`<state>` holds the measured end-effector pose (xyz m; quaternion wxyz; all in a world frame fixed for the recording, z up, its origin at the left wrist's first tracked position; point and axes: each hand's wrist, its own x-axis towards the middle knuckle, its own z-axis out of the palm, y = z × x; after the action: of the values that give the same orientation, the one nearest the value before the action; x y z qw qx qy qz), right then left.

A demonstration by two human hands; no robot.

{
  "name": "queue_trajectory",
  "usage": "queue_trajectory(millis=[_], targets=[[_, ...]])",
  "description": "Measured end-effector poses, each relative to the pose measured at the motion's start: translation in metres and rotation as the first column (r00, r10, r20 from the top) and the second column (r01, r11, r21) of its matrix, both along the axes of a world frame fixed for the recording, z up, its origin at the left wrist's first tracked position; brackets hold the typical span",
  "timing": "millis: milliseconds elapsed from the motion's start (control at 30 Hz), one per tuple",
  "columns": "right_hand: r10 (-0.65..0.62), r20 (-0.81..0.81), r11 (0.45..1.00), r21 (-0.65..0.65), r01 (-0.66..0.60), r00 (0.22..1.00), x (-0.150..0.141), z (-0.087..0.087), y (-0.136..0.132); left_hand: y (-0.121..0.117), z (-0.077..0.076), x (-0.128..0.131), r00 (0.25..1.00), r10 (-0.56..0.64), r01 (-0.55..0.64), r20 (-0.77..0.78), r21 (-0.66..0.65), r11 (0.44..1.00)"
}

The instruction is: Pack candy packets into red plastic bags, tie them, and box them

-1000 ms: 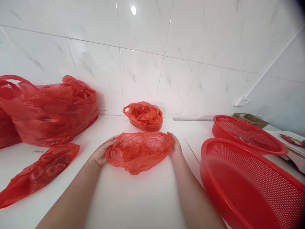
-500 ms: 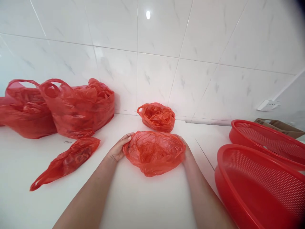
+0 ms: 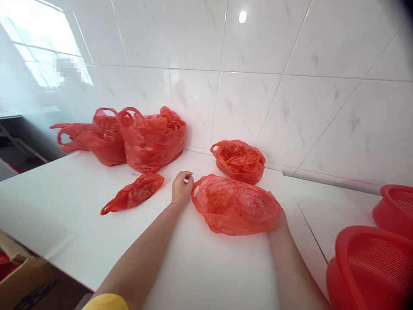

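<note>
An open-mouthed red plastic bag lies on the white table in front of me. My right hand grips its right side, with most of its fingers hidden behind the film. My left hand is just left of the bag's handle loop, its fingers loosely curled with a gap to the thumb and nothing visible between them. Behind the bag, a smaller red bag stuffed with crumpled red plastic rests near the wall. Left of my left hand lies a slim, flattened red bag with something indistinct inside.
Full red bags stand against the tiled wall at the back left. Red mesh baskets occupy the right side. An open cardboard box is below the table edge at lower left. A window or its reflection glows at upper left.
My left hand has let go of the bag's left rim and sits just beside it. The view has turned left, bringing the table's left edge and the cardboard box into sight.
</note>
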<state>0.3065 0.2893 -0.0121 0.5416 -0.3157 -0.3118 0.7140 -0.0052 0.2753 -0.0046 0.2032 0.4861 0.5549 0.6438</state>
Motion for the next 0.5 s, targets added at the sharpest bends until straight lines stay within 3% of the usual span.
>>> queue_trajectory(millis=[100, 133, 200, 233, 300, 400, 500], targets=[[0.039, 0.001, 0.999, -0.002, -0.039, 0.999, 0.0, 0.002, 0.0, -0.014, 0.001, -0.012, 0.955, 0.176, -0.154, -0.238, 0.11, 0.982], [0.028, -0.004, 1.0, 0.004, -0.028, 1.0, 0.0, 0.002, 0.0, -0.02, 0.001, -0.017, 0.897, 0.257, -0.212, -0.36, 0.16, 0.964], [0.006, -0.033, 1.0, 0.005, -0.006, 0.999, 0.0, 0.001, 0.0, -0.033, 0.002, -0.033, 0.693, 0.421, -0.331, -0.585, 0.261, 0.907], [-0.008, -0.054, 1.0, 0.001, 0.008, 0.999, 0.0, 0.001, 0.0, -0.04, 0.002, -0.043, 0.594, 0.471, -0.381, -0.652, 0.288, 0.879], [-0.039, -0.087, 0.999, -0.006, 0.038, 0.996, 0.0, -0.001, 0.001, -0.052, 0.005, -0.069, 0.482, 0.5, -0.467, -0.72, 0.272, 0.841], [-0.103, -0.067, 0.994, 0.019, 0.105, 0.992, -0.002, -0.003, 0.003, -0.07, 0.017, -0.117, 0.46, 0.46, -0.583, -0.759, 0.132, 0.802], [-0.213, -0.029, 0.972, 0.089, 0.215, 0.977, -0.005, -0.004, 0.003, -0.085, 0.029, -0.162, 0.555, 0.363, -0.675, -0.748, -0.151, 0.722]])
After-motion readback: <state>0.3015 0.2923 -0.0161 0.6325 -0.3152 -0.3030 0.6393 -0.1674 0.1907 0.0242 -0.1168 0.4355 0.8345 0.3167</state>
